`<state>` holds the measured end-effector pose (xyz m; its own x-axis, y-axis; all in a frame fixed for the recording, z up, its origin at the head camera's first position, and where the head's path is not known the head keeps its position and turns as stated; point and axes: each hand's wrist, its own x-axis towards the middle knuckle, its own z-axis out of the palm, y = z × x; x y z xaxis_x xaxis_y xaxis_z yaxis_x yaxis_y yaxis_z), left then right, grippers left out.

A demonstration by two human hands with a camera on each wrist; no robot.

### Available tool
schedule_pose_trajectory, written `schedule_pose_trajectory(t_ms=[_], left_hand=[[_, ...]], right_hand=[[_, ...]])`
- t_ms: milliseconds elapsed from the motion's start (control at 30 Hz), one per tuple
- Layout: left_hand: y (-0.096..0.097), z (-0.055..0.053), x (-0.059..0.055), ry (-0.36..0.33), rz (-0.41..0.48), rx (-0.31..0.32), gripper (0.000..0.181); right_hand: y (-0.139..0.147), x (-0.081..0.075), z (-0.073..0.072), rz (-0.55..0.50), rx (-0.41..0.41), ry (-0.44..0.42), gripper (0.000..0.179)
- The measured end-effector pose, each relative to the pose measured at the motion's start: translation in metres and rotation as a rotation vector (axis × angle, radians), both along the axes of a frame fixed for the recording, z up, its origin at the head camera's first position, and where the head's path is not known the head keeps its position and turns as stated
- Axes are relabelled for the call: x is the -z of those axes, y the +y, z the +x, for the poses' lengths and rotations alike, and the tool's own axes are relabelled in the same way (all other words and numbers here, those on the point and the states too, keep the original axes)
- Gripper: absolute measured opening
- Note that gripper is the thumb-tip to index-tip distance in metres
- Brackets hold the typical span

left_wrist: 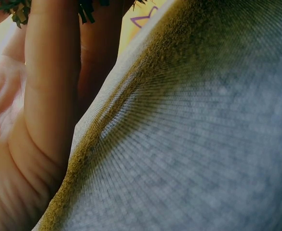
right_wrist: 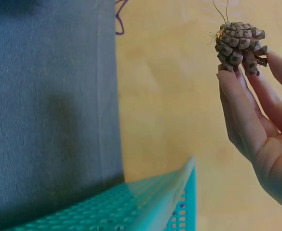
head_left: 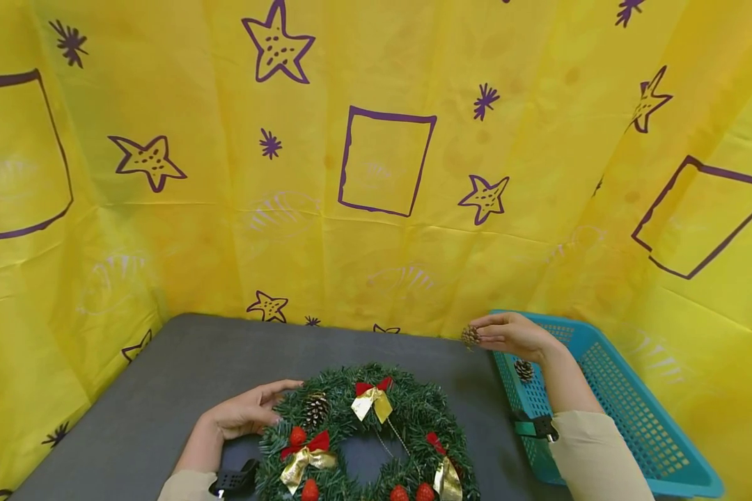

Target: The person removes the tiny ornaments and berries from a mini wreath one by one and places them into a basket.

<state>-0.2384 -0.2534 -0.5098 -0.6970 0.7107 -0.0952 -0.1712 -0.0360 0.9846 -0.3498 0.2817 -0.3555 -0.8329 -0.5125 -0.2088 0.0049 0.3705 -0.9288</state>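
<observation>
The right hand (head_left: pixel 507 335) pinches a pine cone (head_left: pixel 471 337) between its fingertips and thumb, so this grip is together on the cone. The cone is in the air near the far left corner of a turquoise basket (head_left: pixel 609 379); a thin wire (right_wrist: pixel 221 12) stands out from its end. A second cone (head_left: pixel 523 369) lies in the basket. The left hand (head_left: pixel 247 412) touches the left side of a green Christmas wreath (head_left: pixel 429 407); I cannot tell if its grip is closed around the branches. The wreath is at the near side of the grey tabletop (head_left: pixel 225 348), and it carries red-and-gold bows (head_left: pixel 372 401), red berry-like ornaments (head_left: pixel 297 436) and one more cone (head_left: pixel 317 409). Behind hangs a yellow cloth (head_left: pixel 225 271) with purple stars (head_left: pixel 279 50)
</observation>
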Motion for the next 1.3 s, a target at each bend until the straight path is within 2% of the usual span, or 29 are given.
schedule_pose_trajectory(t_ms=[467,800,1100,1300], left_hand=[[0.001,0.001,0.001,-0.009,0.0,-0.005,0.059],[0.0,0.002,-0.001,-0.013,-0.005,-0.005,0.058],[-0.001,0.001,0.0,-0.015,-0.006,-0.008,0.058],[0.0,0.001,0.0,-0.019,-0.014,-0.016,0.057]], right_hand=[[0.03,-0.002,0.009,-0.037,0.029,-0.007,0.062],[0.053,0.003,0.012,-0.075,0.028,0.004,0.056],[0.07,0.012,0.013,-0.054,0.064,0.015,0.065],[0.084,0.02,0.012,-0.121,0.061,-0.027,0.053]])
